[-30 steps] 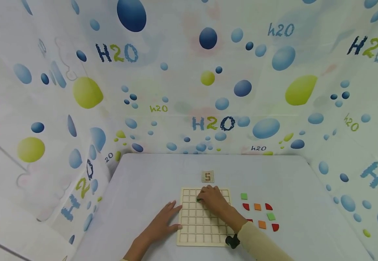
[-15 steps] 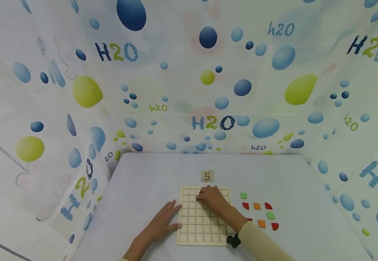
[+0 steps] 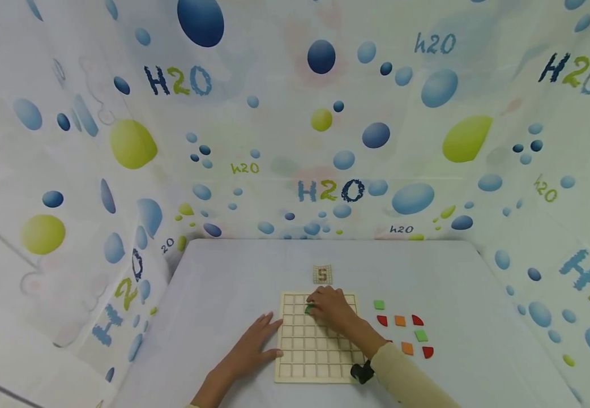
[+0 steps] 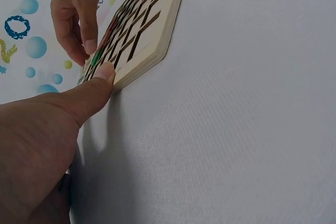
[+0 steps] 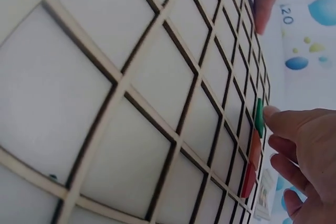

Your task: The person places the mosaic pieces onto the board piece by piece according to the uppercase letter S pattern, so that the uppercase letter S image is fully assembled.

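Green tile (image 5: pixel 259 118) is sitting far side of wooden grid board (image 3: pixel 300 357), just left of right hand (image 3: pixel 332 306), the nearer one; thumb's touching, can't tell if I'm pinching. Left hand (image 3: pixel 252 345), spread, is touching left edge.

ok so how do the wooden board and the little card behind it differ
The board is far larger than the card.
The board has pale, mostly bare squares; the card bears a brownish figure resembling a 5 or S.
The left hand touches the board's edge, while the card lies apart from that hand.
Both show a grid.
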Tool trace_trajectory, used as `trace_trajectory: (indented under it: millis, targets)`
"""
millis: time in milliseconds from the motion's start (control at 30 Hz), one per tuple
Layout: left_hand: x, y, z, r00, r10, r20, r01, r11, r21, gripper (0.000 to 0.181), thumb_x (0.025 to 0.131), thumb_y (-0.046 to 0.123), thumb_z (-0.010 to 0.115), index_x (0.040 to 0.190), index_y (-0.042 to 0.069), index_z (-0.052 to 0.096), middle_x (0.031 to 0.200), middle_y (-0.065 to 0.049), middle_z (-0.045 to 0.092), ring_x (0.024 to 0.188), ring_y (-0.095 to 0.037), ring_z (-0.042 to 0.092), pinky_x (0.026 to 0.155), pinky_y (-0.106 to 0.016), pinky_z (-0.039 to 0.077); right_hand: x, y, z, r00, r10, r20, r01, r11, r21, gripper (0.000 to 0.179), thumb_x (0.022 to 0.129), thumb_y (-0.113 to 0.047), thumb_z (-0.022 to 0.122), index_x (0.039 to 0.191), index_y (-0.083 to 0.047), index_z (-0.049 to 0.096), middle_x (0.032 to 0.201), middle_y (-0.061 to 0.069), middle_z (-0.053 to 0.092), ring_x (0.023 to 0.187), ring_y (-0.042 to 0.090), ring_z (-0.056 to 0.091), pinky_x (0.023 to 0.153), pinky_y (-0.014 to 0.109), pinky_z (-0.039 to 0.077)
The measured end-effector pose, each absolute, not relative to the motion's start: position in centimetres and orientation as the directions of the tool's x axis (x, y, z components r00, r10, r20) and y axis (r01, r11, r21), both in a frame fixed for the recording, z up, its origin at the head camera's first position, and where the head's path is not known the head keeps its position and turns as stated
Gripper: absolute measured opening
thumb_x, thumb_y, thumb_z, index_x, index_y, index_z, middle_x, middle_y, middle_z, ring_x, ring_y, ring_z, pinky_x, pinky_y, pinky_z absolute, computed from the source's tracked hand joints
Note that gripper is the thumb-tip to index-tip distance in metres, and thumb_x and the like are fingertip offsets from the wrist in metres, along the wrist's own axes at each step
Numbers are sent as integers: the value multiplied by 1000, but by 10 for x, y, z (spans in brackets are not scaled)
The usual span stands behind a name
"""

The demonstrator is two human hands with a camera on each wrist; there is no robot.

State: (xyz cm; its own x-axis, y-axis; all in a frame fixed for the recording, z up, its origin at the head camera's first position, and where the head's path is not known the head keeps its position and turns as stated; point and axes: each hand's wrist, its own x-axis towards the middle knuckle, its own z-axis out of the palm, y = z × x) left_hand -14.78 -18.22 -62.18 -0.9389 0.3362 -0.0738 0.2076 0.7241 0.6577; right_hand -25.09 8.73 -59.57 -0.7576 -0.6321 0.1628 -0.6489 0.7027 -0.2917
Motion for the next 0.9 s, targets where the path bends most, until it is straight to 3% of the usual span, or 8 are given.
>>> trace_trajectory:
  millis: [167,600,900]
  targets:
    - [-148,-184,-622,-939,336,-75,205,723,660,77,96,52,72,160,18,46,171,-20,30,159,-47,23,124,-70,26,-250,88,-599,-726,-657,203,-686,678,-264,14,99,-23,77,112,-18,78,109,-2,71,95,19,61,79,39,47]
    - [-149,-184,-625,-941,330,-82,200,733,651,78,96,54,72,160,18,46,172,-19,30,159,-46,23,124,-70,26,-252,87,-599,-707,-681,190,-706,694,-141,17,99,-27,76,115,-23,77,110,-6,72,100,17,62,82,40,52]
    - [-147,-183,-623,-942,327,-73,201,725,659,78,96,53,73,160,17,47,171,-19,31,159,-47,24,124,-70,26,-250,91,-603,-707,-670,226,-706,687,-170,14,97,-24,79,110,-21,78,109,-5,72,99,18,62,81,41,53]
